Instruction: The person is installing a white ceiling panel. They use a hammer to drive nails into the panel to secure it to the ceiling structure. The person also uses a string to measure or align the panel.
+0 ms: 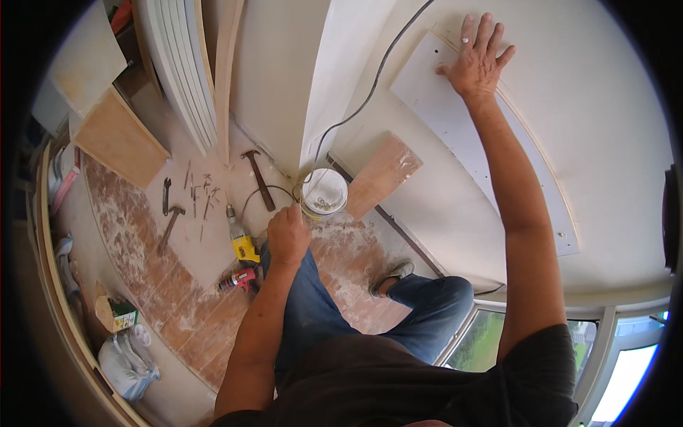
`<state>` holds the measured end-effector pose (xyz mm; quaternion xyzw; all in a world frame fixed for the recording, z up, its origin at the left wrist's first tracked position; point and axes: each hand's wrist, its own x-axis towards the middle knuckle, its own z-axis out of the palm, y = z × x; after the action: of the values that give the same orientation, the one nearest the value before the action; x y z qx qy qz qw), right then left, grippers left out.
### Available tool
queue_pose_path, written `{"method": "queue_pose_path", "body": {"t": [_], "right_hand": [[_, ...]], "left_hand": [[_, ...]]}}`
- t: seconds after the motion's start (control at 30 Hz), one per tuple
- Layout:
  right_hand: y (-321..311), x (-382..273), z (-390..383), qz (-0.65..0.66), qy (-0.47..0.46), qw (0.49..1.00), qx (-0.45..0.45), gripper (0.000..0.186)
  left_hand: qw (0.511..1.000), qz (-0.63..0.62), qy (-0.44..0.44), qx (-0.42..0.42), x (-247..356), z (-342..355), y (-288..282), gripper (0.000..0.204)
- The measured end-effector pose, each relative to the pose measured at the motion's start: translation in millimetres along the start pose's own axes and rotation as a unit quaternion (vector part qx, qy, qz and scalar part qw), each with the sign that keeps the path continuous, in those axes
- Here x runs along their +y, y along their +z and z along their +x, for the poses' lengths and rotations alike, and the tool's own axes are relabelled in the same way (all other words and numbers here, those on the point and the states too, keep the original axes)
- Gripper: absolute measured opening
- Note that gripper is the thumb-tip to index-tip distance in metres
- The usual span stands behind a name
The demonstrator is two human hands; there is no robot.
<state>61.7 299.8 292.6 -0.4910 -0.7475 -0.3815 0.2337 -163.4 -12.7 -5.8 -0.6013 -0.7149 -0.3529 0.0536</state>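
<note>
My right hand point(478, 71) is spread flat, fingers apart, at the upper end of a long pale panel point(491, 153) against the wall. Small dark holes dot the panel, and a screw-like spot shows near its lower end. My left hand point(288, 236) is closed above my left knee, beside a white bucket point(325, 191). Something thin and pale rises by its fingertips; I cannot make out whether it is held. Small ring-like bits lie inside the bucket. Below that hand are a yellow drill point(243, 242) and a red drill point(240, 280) on the floor.
Left of the drills lie a hammer point(171, 226), a wrench point(166, 196) and several bits point(203, 192). Another hammer point(259, 181) is near the wall corner. A black cable point(377, 78) hangs past the bucket. A wooden board point(384, 174) leans on the wall; long trim pieces point(181, 71) stand behind.
</note>
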Motion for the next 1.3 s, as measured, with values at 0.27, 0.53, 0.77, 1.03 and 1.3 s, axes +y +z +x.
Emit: {"method": "queue_pose_path", "body": {"t": [0.27, 0.53, 0.77, 1.03, 1.3], "right_hand": [[-13.9, -26.8, 18.8, -0.034, 0.108, 0.991, -0.065, 0.128], [17.9, -14.3, 13.4, -0.080, 0.089, 0.993, -0.017, 0.121], [-25.0, -3.6, -26.6, 0.024, 0.024, 0.998, 0.050, 0.082], [-139.6, 2.0, -254.5, 0.217, 0.005, 0.975, -0.043, 0.070], [-166.4, 56.6, -388.4, 0.282, 0.305, 0.909, -0.044, 0.053]], "left_hand": [[0.999, -0.025, -0.020, -0.003, -3.3, 2.2, -2.8, 0.019], [0.998, -0.040, -0.039, 0.021, -8.7, 3.2, -8.1, 0.017], [0.996, -0.066, -0.049, 0.024, -10.5, 2.0, -7.9, 0.013], [0.995, -0.067, -0.067, 0.038, 3.4, 3.0, -1.7, 0.009], [0.999, -0.020, -0.043, -0.011, 13.0, -0.6, 9.2, 0.013]]}}
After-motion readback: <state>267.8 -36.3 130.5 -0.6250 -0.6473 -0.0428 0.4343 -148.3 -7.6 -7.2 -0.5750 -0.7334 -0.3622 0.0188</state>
